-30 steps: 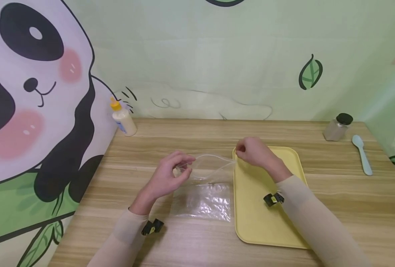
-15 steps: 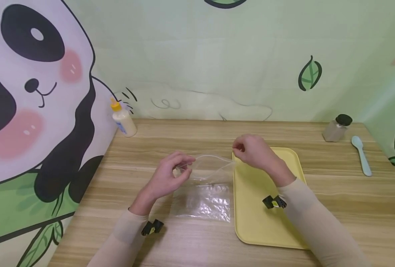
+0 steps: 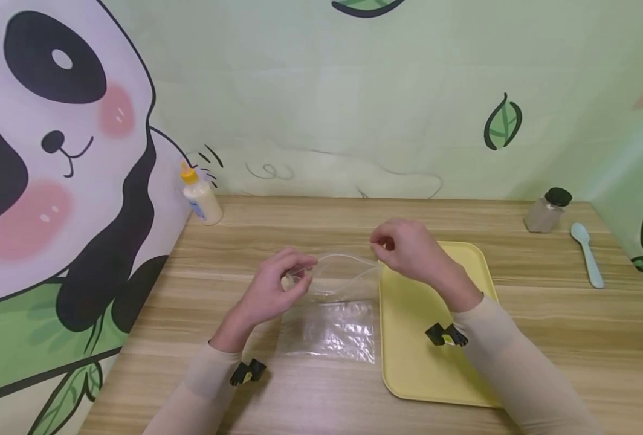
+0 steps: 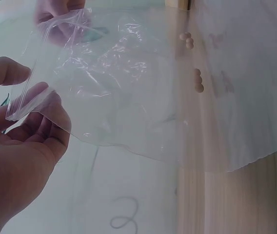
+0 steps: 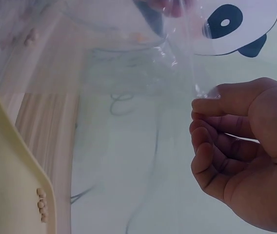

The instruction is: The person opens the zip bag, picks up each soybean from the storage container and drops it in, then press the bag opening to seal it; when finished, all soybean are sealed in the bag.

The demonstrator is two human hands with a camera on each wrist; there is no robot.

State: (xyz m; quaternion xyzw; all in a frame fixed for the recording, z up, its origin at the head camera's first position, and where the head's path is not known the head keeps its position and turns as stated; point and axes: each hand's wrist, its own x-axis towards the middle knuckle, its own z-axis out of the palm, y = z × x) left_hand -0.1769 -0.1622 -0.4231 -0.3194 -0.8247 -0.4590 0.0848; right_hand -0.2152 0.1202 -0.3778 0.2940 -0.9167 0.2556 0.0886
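A clear zip bag (image 3: 332,329) is held up over the table, its mouth spread in a diamond shape. My left hand (image 3: 275,284) grips the left end of the mouth, with the thumb on one side of the zip strip and the fingers on the other in the left wrist view. My right hand (image 3: 408,244) is at the right end of the mouth, fingers curled and thumb and fingertips together. In the right wrist view, the bag's corner (image 5: 207,92) lies against the thumb; the exact pinch point is hidden. The bag looks empty.
A yellow tray (image 3: 425,368) lies under my right forearm. A white bottle with a yellow cap (image 3: 203,202) stands back left. Back right are a black-lidded jar (image 3: 546,211) and a pale blue spoon (image 3: 588,257). Small round beige things (image 5: 42,204) show near the tray's edge.
My right hand has shifted slightly left, its fingertips moving past the bag's corner, which has moved a little left too. My left hand stays in place.
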